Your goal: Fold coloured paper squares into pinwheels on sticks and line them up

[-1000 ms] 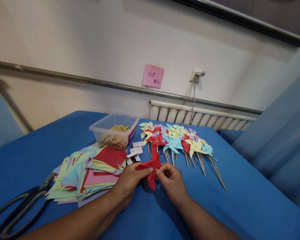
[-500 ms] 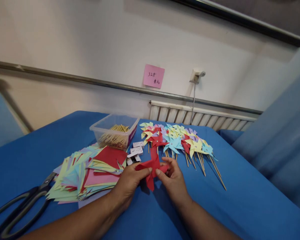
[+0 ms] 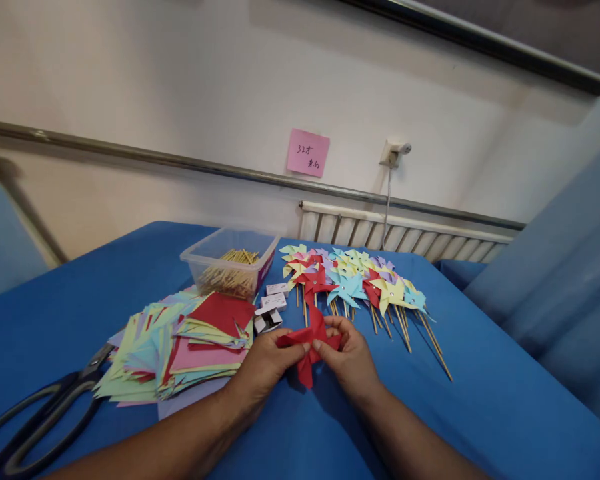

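A cut red paper square [image 3: 307, 347] is held just above the blue table [image 3: 480, 400], between both hands. My left hand [image 3: 263, 367] pinches its left side with thumb and fingers. My right hand [image 3: 350, 360] pinches the right side and bends a corner in toward the middle. Some of the red flaps stick up and down between the fingers. Behind the hands lies a row of finished paper pinwheels [image 3: 350, 280] on wooden sticks, in several colours.
A stack of cut coloured paper squares [image 3: 175, 340] lies left of the hands, with large black scissors [image 3: 35, 420] at the left edge. A clear plastic tub of wooden sticks [image 3: 230, 263] and small white boxes [image 3: 273, 303] stand behind. A pink note [image 3: 307, 152] hangs on the wall.
My right hand has moved left and up against the red paper, folding another flap toward its centre. The paper is more bunched together now. My left hand has kept its grip.
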The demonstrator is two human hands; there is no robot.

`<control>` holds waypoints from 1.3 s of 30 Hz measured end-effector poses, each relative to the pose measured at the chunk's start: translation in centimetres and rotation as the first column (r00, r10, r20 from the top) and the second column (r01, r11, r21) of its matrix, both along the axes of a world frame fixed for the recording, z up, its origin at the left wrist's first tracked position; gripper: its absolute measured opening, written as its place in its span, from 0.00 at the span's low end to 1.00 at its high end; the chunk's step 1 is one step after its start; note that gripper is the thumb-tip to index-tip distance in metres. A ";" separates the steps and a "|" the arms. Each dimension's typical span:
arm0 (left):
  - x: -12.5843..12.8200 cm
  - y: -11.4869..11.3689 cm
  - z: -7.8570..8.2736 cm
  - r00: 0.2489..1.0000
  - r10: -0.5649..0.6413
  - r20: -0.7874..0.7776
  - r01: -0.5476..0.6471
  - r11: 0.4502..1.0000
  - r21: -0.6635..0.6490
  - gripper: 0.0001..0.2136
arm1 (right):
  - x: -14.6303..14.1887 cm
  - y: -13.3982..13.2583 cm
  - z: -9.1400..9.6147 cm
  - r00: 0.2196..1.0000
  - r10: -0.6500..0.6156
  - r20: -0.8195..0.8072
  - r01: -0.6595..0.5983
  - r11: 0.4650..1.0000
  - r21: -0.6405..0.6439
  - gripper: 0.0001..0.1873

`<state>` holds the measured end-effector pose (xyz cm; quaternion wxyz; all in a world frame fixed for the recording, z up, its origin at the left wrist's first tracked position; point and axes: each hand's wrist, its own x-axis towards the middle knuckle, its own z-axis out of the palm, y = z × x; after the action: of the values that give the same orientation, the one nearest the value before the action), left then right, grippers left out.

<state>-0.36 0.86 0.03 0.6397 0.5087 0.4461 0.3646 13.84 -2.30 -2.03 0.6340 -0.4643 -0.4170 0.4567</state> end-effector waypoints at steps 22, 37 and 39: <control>-0.2 -0.1 0.1 0.925 -0.118 -0.361 0.210 0.951 0.226 0.10 | 1.2 -0.3 0.1 0.951 0.208 0.230 -0.189 0.977 -0.101 0.17; -0.4 -2.7 1.6 0.818 -0.358 0.451 0.496 0.835 -0.237 0.07 | 2.9 1.4 -1.1 0.951 0.097 0.292 -0.100 0.995 -0.007 0.15; -0.5 -3.3 1.8 0.747 -0.394 0.535 0.590 0.763 -0.263 0.07 | 1.3 1.4 -1.4 0.891 0.099 0.443 -0.137 0.989 0.053 0.10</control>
<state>-0.86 -2.41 1.88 0.8920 0.3632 0.1985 0.1815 15.14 -0.91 -3.41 0.5135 -0.5024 -0.5953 0.3601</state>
